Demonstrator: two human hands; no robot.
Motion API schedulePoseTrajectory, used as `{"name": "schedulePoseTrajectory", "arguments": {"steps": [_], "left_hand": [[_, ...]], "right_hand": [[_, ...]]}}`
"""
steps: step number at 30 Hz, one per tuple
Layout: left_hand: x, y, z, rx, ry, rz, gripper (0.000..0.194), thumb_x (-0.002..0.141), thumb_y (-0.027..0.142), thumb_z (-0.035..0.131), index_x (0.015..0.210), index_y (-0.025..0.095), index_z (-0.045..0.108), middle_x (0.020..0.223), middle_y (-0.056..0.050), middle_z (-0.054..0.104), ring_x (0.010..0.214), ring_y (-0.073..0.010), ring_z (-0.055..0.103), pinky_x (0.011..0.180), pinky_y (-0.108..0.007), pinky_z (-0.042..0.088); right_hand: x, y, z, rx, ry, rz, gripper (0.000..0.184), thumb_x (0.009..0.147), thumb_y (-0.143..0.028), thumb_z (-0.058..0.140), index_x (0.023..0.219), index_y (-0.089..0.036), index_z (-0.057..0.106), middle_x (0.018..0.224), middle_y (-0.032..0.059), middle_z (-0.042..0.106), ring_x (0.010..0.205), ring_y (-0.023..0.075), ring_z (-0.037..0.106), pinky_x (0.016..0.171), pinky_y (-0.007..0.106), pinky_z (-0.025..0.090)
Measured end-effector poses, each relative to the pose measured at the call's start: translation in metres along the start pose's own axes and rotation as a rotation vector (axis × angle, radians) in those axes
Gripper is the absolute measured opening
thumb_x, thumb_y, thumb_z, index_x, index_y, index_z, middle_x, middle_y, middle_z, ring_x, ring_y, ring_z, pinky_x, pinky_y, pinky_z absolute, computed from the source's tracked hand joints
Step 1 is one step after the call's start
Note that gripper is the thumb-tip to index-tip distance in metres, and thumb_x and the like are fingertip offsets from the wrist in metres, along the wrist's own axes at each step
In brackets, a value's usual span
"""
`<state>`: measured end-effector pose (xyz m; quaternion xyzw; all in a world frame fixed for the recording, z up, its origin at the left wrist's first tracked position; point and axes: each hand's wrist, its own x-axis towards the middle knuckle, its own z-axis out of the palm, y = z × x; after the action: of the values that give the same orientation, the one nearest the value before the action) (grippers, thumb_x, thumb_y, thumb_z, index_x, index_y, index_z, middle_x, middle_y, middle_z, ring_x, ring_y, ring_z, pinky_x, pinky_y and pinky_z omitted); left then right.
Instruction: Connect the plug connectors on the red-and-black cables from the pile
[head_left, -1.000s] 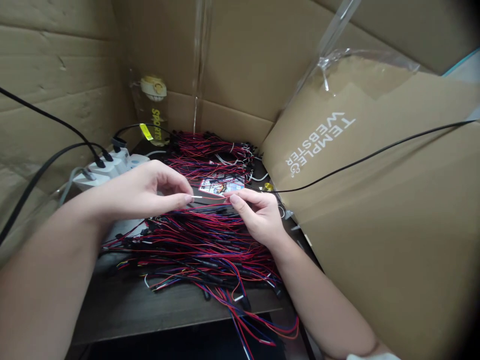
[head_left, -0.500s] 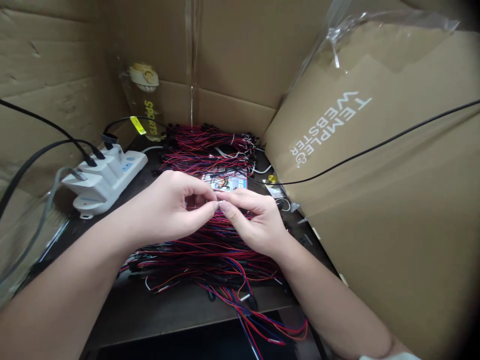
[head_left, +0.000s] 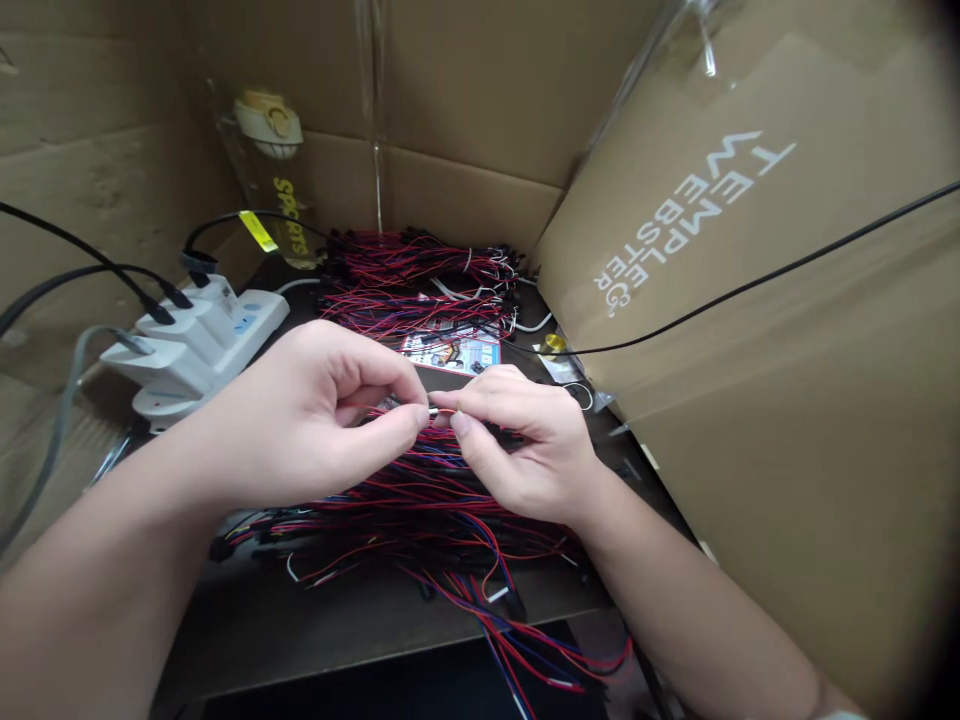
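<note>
Thumb and forefinger of my left hand (head_left: 326, 420) pinch a thin red-orange wire (head_left: 445, 411) at a small white-and-dark piece on it. My right hand (head_left: 532, 440) pinches the same wire a short way to the right, so a little bare stretch shows between the fingertips. Too small to make out is what kind of piece the left fingers hold. Beneath both hands spreads a thick pile of red, blue and black wires (head_left: 420, 490), partly covered by my fingers.
At the left stands a white power strip (head_left: 259, 318) with several plugs. Two more wire bundles (head_left: 405, 265) lie at the back, by a printed card (head_left: 469, 352). Cardboard walls (head_left: 465, 90) enclose the dark table (head_left: 337, 625). A clear bottle (head_left: 281, 190) and a black cable (head_left: 720, 298) are near.
My hands have drawn slightly apart, and a short length of wire with the small white piece now shows between the fingertips. The camera view has shifted a little.
</note>
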<state>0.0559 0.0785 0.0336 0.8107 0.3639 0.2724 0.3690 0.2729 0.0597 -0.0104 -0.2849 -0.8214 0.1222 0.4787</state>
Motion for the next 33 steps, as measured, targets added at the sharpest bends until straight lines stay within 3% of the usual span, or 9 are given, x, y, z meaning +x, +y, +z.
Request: {"name": "schedulePoseTrajectory", "arguments": {"steps": [4,15,23,27,33], "left_hand": [[-0.002,0.001,-0.001,-0.055,-0.039,0.034,0.019,0.085,0.03,0.068,0.072,0.02,0.078,0.056,0.0,0.062,0.05,-0.0119,0.053,0.044,-0.02,0.039],[-0.006,0.002,-0.001,-0.014,-0.053,0.076,0.021,0.087,0.03,0.066,0.072,0.02,0.076,0.051,0.001,0.055,0.044,-0.0096,0.042,0.038,-0.021,0.03],[-0.007,0.008,0.0,0.005,-0.108,0.105,0.016,0.084,0.02,0.065,0.071,0.016,0.073,0.049,0.003,0.051,0.043,-0.0076,0.039,0.038,-0.018,0.03],[-0.006,0.01,-0.002,-0.007,-0.084,0.083,0.016,0.084,0.02,0.065,0.07,0.015,0.072,0.05,0.004,0.049,0.044,-0.0068,0.04,0.038,-0.016,0.03],[-0.004,0.011,-0.004,-0.068,-0.054,0.016,0.018,0.083,0.022,0.066,0.067,0.015,0.07,0.05,0.003,0.052,0.044,-0.0068,0.043,0.038,-0.014,0.031]], "right_hand": [[0.0,0.002,0.001,-0.007,-0.01,-0.049,0.026,0.09,-0.009,0.06,0.105,-0.016,0.08,0.077,0.0051,0.078,0.072,0.0169,0.072,0.078,0.037,0.057],[0.0,0.004,-0.003,-0.18,-0.09,-0.235,0.025,0.094,-0.012,0.058,0.112,-0.016,0.075,0.084,0.0072,0.077,0.074,0.0175,0.068,0.075,0.039,0.054],[0.002,-0.001,-0.003,-0.201,-0.155,-0.23,0.017,0.095,-0.013,0.057,0.092,-0.014,0.073,0.075,0.0042,0.068,0.069,0.0146,0.055,0.076,0.037,0.047],[0.002,-0.002,-0.002,-0.154,-0.187,-0.191,0.023,0.097,-0.013,0.055,0.079,-0.015,0.069,0.072,0.0023,0.064,0.07,0.0132,0.053,0.077,0.037,0.043],[0.002,0.001,-0.001,-0.05,-0.196,-0.126,0.019,0.096,-0.01,0.056,0.087,-0.016,0.071,0.076,0.0013,0.066,0.073,0.0123,0.057,0.079,0.036,0.042]]}}
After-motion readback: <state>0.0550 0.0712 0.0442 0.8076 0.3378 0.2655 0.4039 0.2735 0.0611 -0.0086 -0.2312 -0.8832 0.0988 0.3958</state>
